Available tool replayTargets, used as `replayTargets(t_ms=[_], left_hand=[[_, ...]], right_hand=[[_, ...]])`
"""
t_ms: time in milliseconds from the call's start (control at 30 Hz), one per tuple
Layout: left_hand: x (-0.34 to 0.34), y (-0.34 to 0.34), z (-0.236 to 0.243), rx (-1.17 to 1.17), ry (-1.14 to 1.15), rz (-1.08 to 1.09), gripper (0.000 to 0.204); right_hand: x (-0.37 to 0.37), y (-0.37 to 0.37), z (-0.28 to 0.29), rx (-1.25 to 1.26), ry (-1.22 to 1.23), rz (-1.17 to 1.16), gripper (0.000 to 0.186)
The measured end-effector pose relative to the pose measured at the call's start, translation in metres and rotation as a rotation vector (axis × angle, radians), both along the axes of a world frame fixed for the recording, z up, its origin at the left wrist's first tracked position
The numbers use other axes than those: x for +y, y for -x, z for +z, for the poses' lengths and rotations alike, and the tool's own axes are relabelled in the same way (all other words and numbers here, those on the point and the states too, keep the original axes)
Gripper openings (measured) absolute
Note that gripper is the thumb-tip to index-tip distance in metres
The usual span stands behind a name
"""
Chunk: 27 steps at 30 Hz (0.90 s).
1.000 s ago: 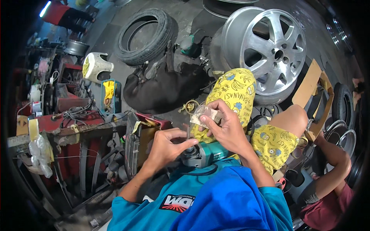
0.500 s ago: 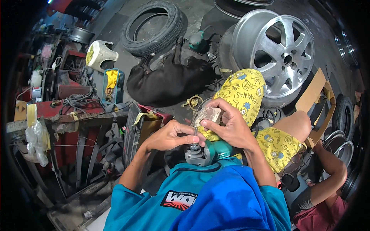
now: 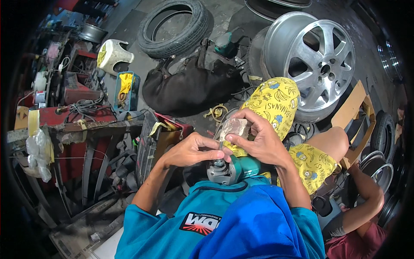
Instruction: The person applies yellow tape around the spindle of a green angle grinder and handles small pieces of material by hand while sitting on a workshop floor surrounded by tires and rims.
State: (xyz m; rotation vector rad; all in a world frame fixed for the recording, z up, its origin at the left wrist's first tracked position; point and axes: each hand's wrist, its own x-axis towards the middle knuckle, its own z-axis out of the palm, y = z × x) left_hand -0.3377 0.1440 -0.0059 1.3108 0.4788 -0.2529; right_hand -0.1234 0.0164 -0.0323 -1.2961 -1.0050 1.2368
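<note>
Head view shows, at mid-frame, the right hand (image 3: 261, 140) gripping a worn pale patch (image 3: 235, 129) and the left hand (image 3: 192, 150) pinching a thin rod (image 3: 221, 145) above a teal grinder (image 3: 248, 166) (a black dog (image 3: 189, 91) lies upper left of centre).

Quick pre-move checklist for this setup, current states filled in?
1. Pale flat piece secured: ok, between the thumb and fingers of the right hand.
2. Left hand at the angle grinder: ok, just above its metal head.
3. Left-hand grip firm: cannot tell, the fingertips hide what they pinch.
4. Grinder power cut: cannot tell, neither switch nor plug can be made out.
5. Gloves on: not ok, both hands are bare.
6. Black dog clear of the grinder: ok, lying on the floor beyond the hands.
</note>
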Motion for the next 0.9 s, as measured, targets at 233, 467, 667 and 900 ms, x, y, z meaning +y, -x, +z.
replayTargets(t_ms=[233,467,667,900], left_hand=[[-0.001,0.004,0.001,0.008,-0.070,0.021,0.030],[0.001,0.005,0.011,0.105,-0.071,0.214,0.031],[0.009,-0.041,0.037,-0.009,-0.274,0.449,0.023],[0.007,-0.064,0.036,-0.162,-0.382,0.374,0.013]], right_hand=[[0.002,0.002,-0.002,0.090,-0.018,-0.038,0.042],[0.001,0.001,-0.003,0.271,0.027,-0.035,0.043],[0.002,-0.009,0.016,0.144,0.005,-0.061,0.043],[-0.004,-0.018,0.017,0.086,-0.050,-0.147,0.050]])
